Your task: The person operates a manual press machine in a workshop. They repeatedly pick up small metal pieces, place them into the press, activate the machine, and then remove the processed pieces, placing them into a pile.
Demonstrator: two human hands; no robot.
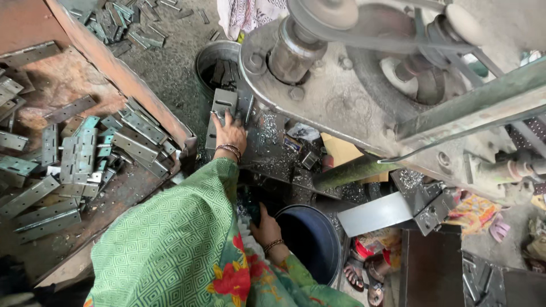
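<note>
Green diamond-patterned sleeve (170, 239), red flowers; dark blue bucket (318, 250).

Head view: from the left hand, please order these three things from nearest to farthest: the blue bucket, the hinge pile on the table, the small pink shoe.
From the left hand:
1. Hinge pile, to its left on the table.
2. Blue bucket, below and right.
3. Pink shoe, far right on the floor.

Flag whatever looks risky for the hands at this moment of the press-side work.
1. The left hand presses a flat metal plate right beside the machine's big wheel and belt; fingers or the loose green sleeve could be caught.
2. The right hand reaches low by the dark bucket, partly hidden, so sharp scraps there may cut it.
3. The stacked hinge plates sit close to the tray edge and might slide off.
</note>
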